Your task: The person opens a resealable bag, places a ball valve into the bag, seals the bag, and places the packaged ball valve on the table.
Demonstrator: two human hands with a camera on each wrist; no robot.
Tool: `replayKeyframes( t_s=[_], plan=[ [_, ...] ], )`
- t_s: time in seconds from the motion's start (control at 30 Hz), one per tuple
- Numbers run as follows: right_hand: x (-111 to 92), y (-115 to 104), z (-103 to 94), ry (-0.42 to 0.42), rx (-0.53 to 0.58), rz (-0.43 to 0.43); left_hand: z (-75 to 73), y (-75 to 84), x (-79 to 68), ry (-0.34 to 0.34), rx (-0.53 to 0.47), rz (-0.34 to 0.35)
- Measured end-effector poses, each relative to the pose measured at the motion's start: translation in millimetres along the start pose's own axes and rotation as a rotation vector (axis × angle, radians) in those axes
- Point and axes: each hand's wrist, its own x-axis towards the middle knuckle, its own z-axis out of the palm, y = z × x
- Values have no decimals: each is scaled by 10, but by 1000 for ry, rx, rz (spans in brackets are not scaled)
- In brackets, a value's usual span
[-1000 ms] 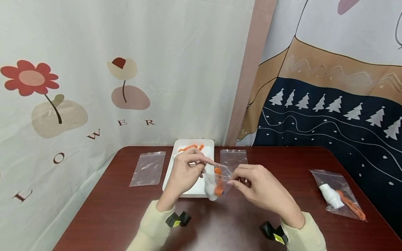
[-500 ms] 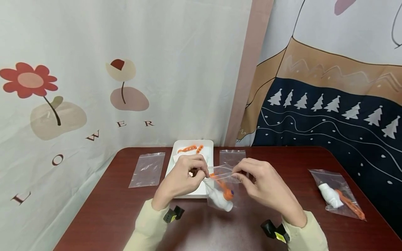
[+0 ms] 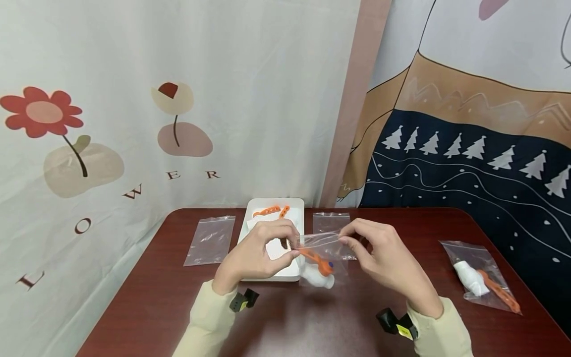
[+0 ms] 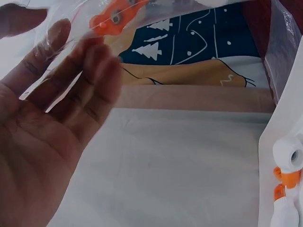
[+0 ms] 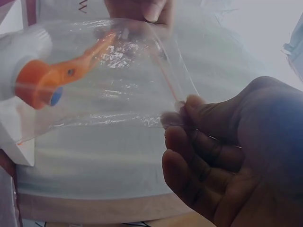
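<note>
The left hand (image 3: 252, 254) and right hand (image 3: 387, 255) pinch the bag (image 5: 104, 101) at its mouth, near right of the tray (image 3: 273, 278); sealing seems under way, calling for pressing along the zip (image 5: 166, 78).

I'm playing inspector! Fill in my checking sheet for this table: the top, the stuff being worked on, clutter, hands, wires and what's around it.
Surface: dark red-brown table, shiny.
Job's things: clear bag held up above the table, with an orange part and a white part inside.
Clutter: white tray with more parts; a flat bag to its left, another to its right; a filled bag far right.
Hands: left hand and right hand each pinch the held bag near its mouth.
Cables: nothing seen.
Surroundings: pale curtain with flowers; dark cloth with white trees.
</note>
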Motion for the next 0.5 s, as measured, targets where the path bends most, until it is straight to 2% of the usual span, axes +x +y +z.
replayKeyframes(
  t_s=[0.23, 0.4, 0.5],
  plan=[
    [-12, 41, -60, -29, 6, 66, 14, 17, 15, 75, -23, 15],
    [-7, 71, -63, -43, 54, 55, 10, 34, 26, 153, 17, 2],
    [-4, 74, -59, -14, 71, 48, 10, 36, 35, 182, 32, -13]
  ],
)
